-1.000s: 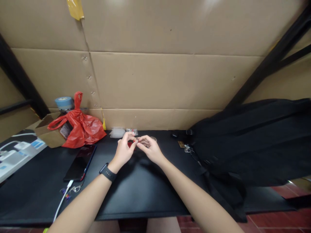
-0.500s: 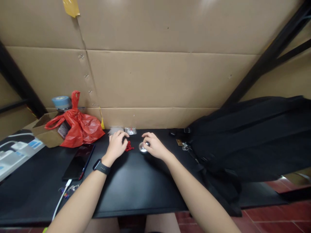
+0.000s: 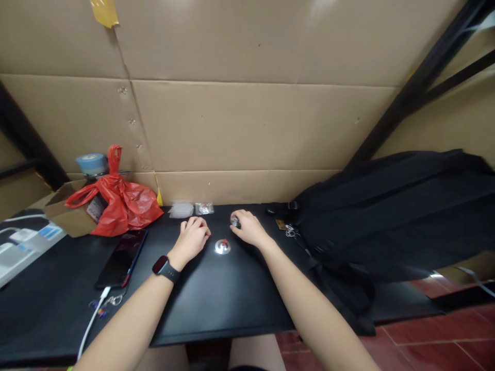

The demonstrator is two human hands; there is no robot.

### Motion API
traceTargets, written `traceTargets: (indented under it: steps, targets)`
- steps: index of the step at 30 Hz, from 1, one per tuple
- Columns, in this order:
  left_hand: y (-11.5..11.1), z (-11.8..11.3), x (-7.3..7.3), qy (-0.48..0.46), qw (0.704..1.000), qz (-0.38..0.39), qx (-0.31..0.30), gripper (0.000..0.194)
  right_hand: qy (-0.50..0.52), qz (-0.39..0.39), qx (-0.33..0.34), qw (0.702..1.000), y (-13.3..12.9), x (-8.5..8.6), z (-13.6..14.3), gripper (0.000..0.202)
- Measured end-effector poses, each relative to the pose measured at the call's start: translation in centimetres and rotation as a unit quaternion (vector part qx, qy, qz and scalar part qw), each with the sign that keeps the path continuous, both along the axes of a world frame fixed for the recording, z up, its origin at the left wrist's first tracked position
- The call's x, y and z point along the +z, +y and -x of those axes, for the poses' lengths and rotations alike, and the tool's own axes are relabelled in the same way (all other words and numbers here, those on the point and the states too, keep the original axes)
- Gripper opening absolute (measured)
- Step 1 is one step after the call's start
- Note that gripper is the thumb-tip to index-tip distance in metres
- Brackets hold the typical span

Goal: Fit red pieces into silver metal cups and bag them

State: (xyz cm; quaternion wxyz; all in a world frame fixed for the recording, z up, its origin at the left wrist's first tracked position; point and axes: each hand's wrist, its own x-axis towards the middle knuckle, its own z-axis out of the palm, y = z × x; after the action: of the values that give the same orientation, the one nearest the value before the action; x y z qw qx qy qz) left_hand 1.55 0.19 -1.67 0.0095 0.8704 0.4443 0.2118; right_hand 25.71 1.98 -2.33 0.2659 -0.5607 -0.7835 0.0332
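Left hand (image 3: 192,239) rests on the bench (image 3: 216,304), fingers curled together; whether it holds anything cannot be told. Right hand (image 3: 247,229) lies just behind, fingertips pinched on a small dark piece (image 3: 234,222). A round metal disc (image 3: 223,247) with a red fleck lies flat between the hands, touching neither. Judged light, stiff and slippery; best taken by its rim. Phone (image 3: 121,257) lies well left.

A makeshift workstation: black bench (image 3: 216,304) walled by cardboard panels (image 3: 240,123), a power strip (image 3: 23,245) far beyond the left hand (image 3: 192,238).
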Motion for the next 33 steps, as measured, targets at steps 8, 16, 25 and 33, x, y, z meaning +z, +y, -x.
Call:
traceTargets:
  steps: [8, 16, 25, 33]
  targets:
    - [-0.2, -0.5, 0.6, -0.046, 0.999, -0.005, 0.006, 0.016, 0.016, 0.026, -0.051, 0.998, 1.7, -1.8, -1.1, 0.024]
    - [0.2, -0.4, 1.4, -0.149, 0.987, 0.042, 0.045, 0.013, 0.128, 0.033, -0.035, 0.991, 2.4, -2.3, -1.8, 0.024]
    - [0.1, -0.4, 1.7, -0.348, 0.929, 0.114, 0.050, 0.021, 0.388, 0.052, 0.103, 0.915, -0.9, 1.0, 3.1, 0.038]
    - [0.2, -0.7, 1.5, -0.428, 0.893, 0.139, -0.016, 0.022, 0.433, 0.068, 0.174, 0.882, -2.4, 1.0, 5.5, 0.036]
